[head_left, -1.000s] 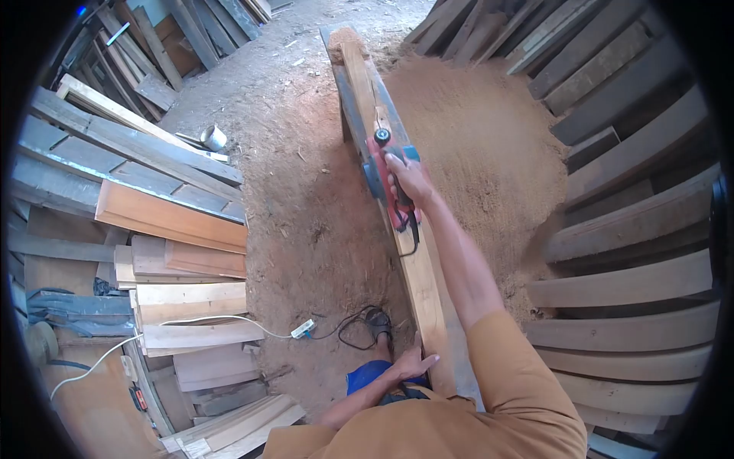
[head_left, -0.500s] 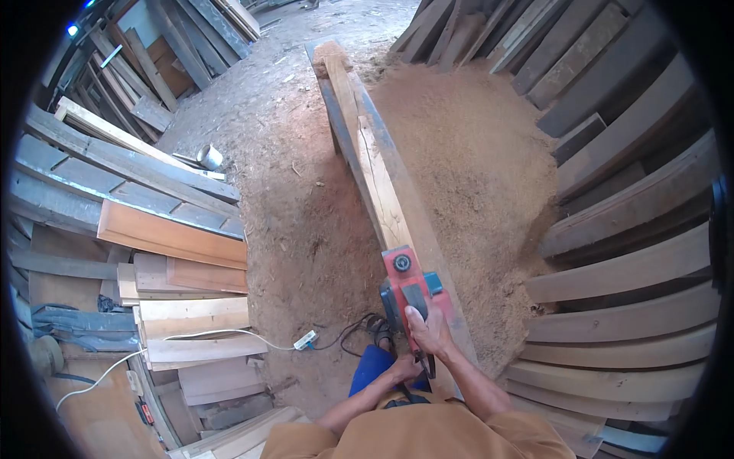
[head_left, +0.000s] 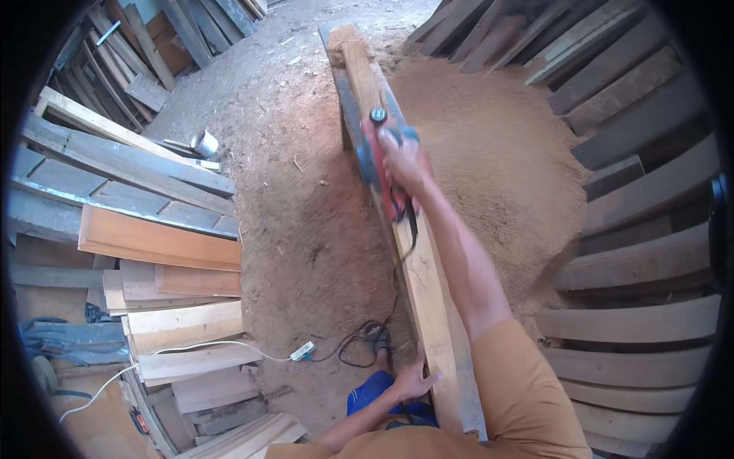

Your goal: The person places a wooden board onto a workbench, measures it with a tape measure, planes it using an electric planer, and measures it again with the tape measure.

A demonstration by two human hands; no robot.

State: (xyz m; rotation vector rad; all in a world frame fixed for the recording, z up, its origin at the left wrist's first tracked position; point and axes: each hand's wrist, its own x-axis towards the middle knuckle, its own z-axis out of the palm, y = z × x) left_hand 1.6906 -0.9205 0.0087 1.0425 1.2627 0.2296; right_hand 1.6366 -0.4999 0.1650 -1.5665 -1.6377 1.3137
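My right hand (head_left: 404, 165) is wrapped round the handle of a red and black power planer (head_left: 391, 203), with my arm stretched far forward. The planer sits on a long pale wooden board (head_left: 428, 306), which lies lengthwise on a narrow bench (head_left: 468, 375). A dark cord trails from the planer's rear. Near my body, my left hand (head_left: 413, 381) grips the near end of the board, its thumb on top and fingers at the left side. Shavings (head_left: 346, 37) are heaped at the far end.
Planks (head_left: 183, 359) are stacked on the left, and more boards (head_left: 634, 321) line the right. A white power strip (head_left: 303, 351) and cords lie on the ground. A metal pot (head_left: 204, 143) stands at upper left. Sawdust (head_left: 497, 161) covers the ground right of the bench.
Since half a second ago, my right hand and the planer have moved from near my body to far forward along the board. My left hand stays by the near end.
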